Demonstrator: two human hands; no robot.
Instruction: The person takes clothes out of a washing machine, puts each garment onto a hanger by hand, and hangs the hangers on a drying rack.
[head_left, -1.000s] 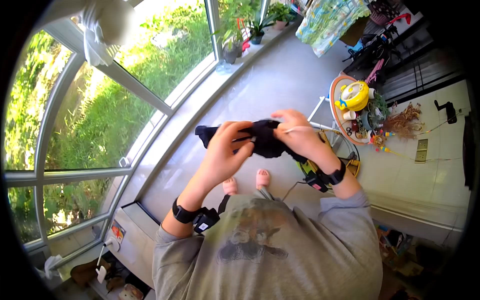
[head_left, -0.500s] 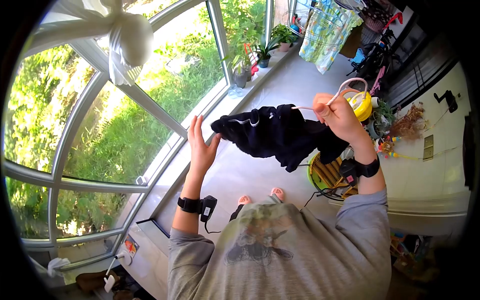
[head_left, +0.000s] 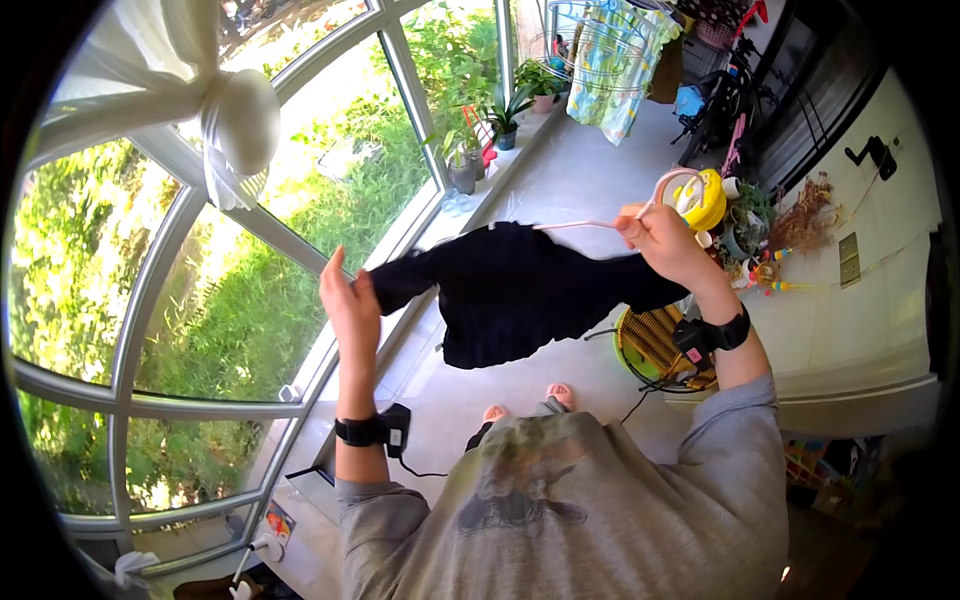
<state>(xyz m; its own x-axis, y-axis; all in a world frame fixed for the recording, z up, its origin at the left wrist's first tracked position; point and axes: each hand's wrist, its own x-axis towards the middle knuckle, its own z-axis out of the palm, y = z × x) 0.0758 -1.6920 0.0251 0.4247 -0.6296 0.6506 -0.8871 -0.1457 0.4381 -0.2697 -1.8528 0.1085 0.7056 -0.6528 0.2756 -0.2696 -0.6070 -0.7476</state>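
A black garment, seemingly a long-sleeved top, hangs spread out in front of me. At its left, my left hand pinches the end of one sleeve between thumb and fingers. My right hand is closed around the neck of a pale pink hanger, whose looped hook rises above the fist. The hanger's arm runs left into the top of the garment; the rest of it is hidden by the cloth. The garment's other sleeve stretches right, below my right hand.
Large windows line the left, with potted plants on the sill. A round wire drying rack with a patterned cloth is at the back. A woven stool, a yellow container and dried plants stand at right.
My left hand has moved left and down, drawing the sleeve out. The bunched black garment is now spread wider and flatter. My right hand keeps hold of the hanger, slightly lower.
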